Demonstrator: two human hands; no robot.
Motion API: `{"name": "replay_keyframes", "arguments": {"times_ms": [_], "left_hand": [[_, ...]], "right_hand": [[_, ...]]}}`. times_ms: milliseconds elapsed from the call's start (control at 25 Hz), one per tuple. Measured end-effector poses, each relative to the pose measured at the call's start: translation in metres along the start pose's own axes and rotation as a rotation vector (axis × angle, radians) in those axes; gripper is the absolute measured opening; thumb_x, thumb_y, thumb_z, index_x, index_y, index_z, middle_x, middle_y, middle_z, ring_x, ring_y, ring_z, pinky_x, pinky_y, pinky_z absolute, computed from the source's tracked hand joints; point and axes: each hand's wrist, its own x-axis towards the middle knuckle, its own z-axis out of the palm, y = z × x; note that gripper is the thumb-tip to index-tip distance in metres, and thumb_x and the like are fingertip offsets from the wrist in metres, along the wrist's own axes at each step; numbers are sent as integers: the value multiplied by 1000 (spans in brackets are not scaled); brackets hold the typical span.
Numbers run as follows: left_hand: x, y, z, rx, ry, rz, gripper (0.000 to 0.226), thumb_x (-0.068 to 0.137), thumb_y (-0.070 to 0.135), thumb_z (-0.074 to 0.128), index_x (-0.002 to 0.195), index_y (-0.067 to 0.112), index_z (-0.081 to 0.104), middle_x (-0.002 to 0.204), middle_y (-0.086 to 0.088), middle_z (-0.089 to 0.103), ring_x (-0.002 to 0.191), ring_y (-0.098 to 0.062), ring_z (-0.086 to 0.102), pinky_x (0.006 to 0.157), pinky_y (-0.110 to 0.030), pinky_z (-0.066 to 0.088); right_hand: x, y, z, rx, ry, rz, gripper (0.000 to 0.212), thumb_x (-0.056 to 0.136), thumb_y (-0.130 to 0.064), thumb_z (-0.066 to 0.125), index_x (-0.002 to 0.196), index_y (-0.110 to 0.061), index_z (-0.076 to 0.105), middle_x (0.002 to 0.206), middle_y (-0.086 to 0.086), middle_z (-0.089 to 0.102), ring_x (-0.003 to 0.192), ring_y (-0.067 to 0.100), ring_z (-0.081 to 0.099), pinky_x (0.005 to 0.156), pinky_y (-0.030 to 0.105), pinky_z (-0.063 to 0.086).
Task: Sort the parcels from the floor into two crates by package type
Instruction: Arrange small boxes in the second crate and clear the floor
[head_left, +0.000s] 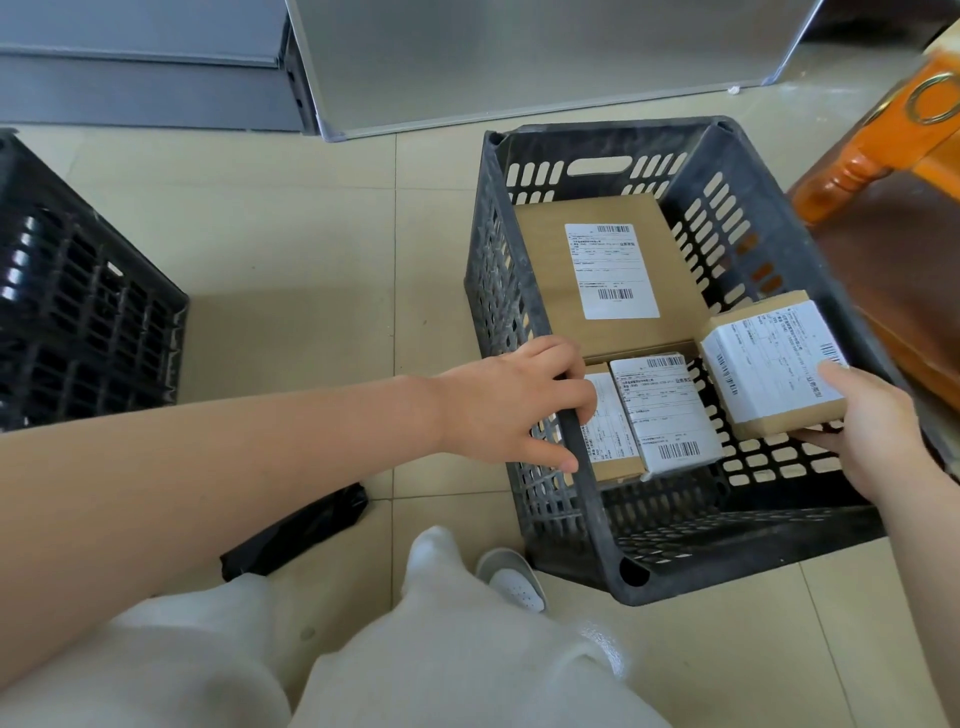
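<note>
Small cardboard box (774, 364) is in the right hand (878, 431), thumb on top of its label and fingers curled under, held low inside the grey crate (519, 291) near its right wall, not yet set down. Step in hand: placing a box-type parcel with the other boxes. Already on the crate bottom: one large flat box (602, 270) at the far end, two small boxes (665, 410) side by side nearer the left wall. Left hand (514, 400) has its fingers curled over the crate's left rim, seemingly steadying it.

Next move, as I read it: lower the box onto the bare patch right of the two small ones, release, pull the hand out.

Second crate (78, 291) sits well apart on the left (contents not visible from here). A black poly bag (296, 530) lies on the floor (291, 208) by the left forearm, likely the other package type and bound for that crate
</note>
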Motion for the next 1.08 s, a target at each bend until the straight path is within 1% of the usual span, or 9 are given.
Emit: {"name": "replay_keyframes", "arguments": {"times_ms": [160, 240, 320, 400, 520, 640, 880, 1000, 1080], "left_hand": [[0, -2, 0, -11, 13, 0, 42, 87, 50, 68, 114, 20, 59, 122, -4, 46, 138, -25, 31, 99, -17, 30], [-1, -1, 0, -11, 7, -1, 42, 88, 50, 68, 115, 20, 58, 123, -4, 46, 138, -24, 30, 96, -11, 26], [-1, -1, 0, -11, 0, -9, 43, 88, 51, 67, 116, 20, 58, 124, -3, 45, 139, -23, 29, 92, -8, 23], [-1, -2, 0, -13, 8, -7, 43, 88, 52, 67, 116, 21, 58, 124, -3, 45, 139, -23, 30, 93, -10, 25], [-1, -2, 1, -11, 17, 6, 43, 88, 52, 67, 115, 20, 59, 123, -4, 46, 138, -24, 31, 93, -7, 21], [-1, -2, 1, -12, 23, 4, 42, 88, 51, 67, 115, 20, 59, 124, -4, 46, 137, -24, 31, 91, -5, 17], [-1, -4, 3, -14, 33, 7, 42, 88, 52, 67, 115, 22, 58, 124, -3, 46, 137, -24, 31, 90, -7, 22], [0, -5, 5, 7, 34, 7, 43, 88, 54, 66, 116, 23, 58, 125, -2, 45, 138, -23, 31, 89, -11, 29], [0, -6, 6, 6, 39, 9, 43, 88, 54, 66, 116, 23, 58, 125, -2, 45, 138, -23, 30, 90, -11, 28]], "right_hand": [[9, 5, -4, -136, 43, 29, 41, 101, -20, 54, 141, -14, 52, 124, 9, 63, 118, 30, 60, 101, 52, 50], [11, 8, -6, -193, 42, 17, 41, 101, -20, 54, 141, -13, 52, 127, 12, 63, 117, 31, 60, 100, 51, 51], [11, 8, -9, -275, 7, 4, 38, 101, -20, 54, 139, -11, 56, 123, 13, 64, 113, 32, 61, 98, 51, 51], [14, 11, -10, -345, -23, 42, 35, 102, -20, 54, 135, -11, 58, 117, 14, 64, 109, 32, 61, 96, 52, 52], [18, 15, -1, -336, -36, 112, 30, 102, -19, 53, 130, -9, 55, 114, 14, 62, 109, 31, 60, 96, 54, 52], [22, 18, 14, -327, -50, 157, 23, 104, -20, 50, 125, -13, 51, 119, 16, 61, 112, 31, 59, 99, 56, 51], [25, 28, 26, -279, -160, 179, 42, 107, -25, 43, 147, -16, 41, 136, 13, 55, 129, 32, 51, 103, 52, 45], [23, 30, 28, -298, -188, 182, 51, 103, -26, 52, 149, -16, 34, 140, 13, 50, 128, 32, 50, 99, 52, 49], [23, 31, 28, -314, -229, 172, 54, 101, -27, 57, 148, -12, 35, 141, 12, 50, 125, 30, 51, 95, 48, 50]]}}
